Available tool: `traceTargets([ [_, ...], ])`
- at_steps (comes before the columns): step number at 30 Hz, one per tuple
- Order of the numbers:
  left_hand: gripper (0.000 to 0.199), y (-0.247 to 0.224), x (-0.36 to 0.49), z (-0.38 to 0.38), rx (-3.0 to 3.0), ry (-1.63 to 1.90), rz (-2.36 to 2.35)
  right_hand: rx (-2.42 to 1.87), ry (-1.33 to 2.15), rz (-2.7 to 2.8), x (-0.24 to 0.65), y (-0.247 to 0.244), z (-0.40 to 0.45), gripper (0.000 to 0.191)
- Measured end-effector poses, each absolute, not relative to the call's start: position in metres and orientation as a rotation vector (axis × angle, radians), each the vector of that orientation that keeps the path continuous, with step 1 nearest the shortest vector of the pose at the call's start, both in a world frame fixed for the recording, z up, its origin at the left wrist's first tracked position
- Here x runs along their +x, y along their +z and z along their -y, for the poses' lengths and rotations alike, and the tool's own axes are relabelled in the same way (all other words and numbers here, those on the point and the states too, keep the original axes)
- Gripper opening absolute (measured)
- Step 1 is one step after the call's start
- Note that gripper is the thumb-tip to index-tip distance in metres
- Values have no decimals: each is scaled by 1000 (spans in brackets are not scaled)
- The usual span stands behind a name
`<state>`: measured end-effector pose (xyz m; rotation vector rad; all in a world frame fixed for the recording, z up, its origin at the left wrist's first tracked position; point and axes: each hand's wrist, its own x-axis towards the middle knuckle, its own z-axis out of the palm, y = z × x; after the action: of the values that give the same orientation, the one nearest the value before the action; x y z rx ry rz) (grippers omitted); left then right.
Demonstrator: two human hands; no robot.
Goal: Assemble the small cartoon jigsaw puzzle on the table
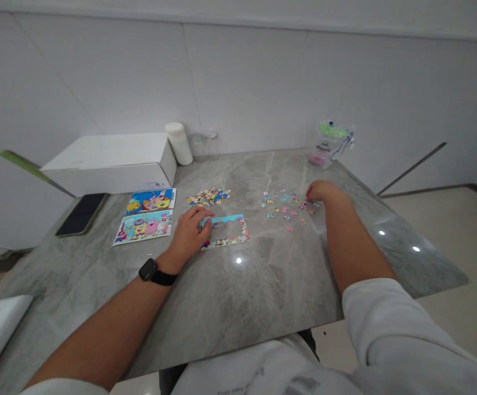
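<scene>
Puzzle border (239, 239) meets left hand's (191, 229) fingers (206, 228), open tabletop (258, 241) at right.

Grey stone-look table (263, 291) w/ paler marbled veins. Partial rectangular cardboard puzzle (225, 240): lt blue top strip, multicol. bottom edge. Small scattered cardboard pieces (293, 212): pink, lt blue, yellow, etc. Heaped cardboard pieces (208, 196): blue, yellow & tan mix. Flat rectangular blue picture card (151, 201) w/ yellow & pink cartoon figs; flat rectangular aqua picture card (144, 227), yellow, pink & purple figs. Clear plastic bag (331, 145): bright green & pink bits. Rectangular cardboard box (110, 153), plain wht.; square-faced wristwatch (156, 271), blk.
</scene>
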<state>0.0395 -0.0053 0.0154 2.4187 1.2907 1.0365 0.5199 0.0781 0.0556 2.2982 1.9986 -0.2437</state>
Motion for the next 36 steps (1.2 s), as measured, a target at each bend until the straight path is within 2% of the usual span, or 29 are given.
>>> traceTargets([
  [5,22,16,40,7,2404,1037,-1291,2144,-296,-1775,515,54,-84,13],
  [12,22,16,39,7,2402,1033,-1283,2136,-337,-1794,508,55,-88,15],
  [18,22,16,40,6,2404,1036,-1278,2305,-316,-1989,495,69,-87,17],
  [29,22,12,38,5,2404,1019,-1299,2197,-834,-2529,423,96,-59,19],
  [36,22,14,39,4,2379,1017,-1309,2032,-952,-2600,401,82,-58,15],
])
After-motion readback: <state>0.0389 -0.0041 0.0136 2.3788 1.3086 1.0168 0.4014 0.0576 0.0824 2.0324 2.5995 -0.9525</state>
